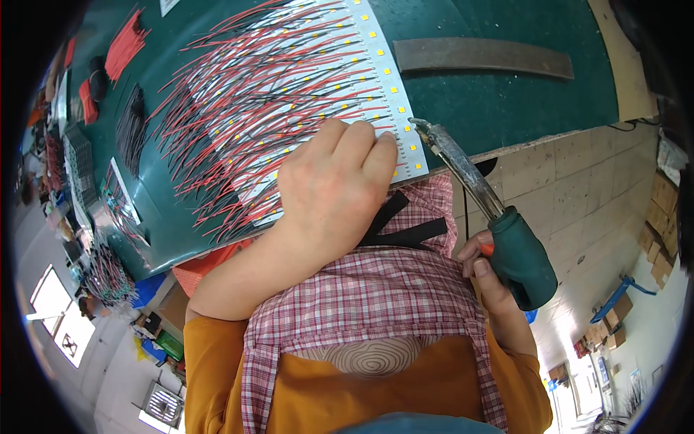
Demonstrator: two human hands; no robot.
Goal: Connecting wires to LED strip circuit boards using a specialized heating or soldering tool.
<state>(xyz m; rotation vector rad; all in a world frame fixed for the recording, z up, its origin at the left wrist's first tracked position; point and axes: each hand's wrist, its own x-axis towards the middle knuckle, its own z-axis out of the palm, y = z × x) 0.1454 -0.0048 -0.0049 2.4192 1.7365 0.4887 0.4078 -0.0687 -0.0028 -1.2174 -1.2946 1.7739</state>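
Note:
A white LED circuit board panel (414,155) with yellow chips lies on the green table, covered by rows of thin red and black wires (238,123). Over the near right part of the panel, my left hand (334,181) is closed with its fingers curled down among the wires. Its fingertips are hidden, so what they pinch cannot be made out. My right hand (488,273) grips the green handle of a soldering iron (523,249) beyond the table's near edge. The iron's metal shaft slants up and left, its tip by the panel's right border.
A flat dark metal bar (484,58) lies on the green table (535,98) right of the panel. At the left are bundles of red wires (126,45) and black wires (131,130), plus a small wired board (124,192). Cardboard boxes (661,210) stand by the right wall.

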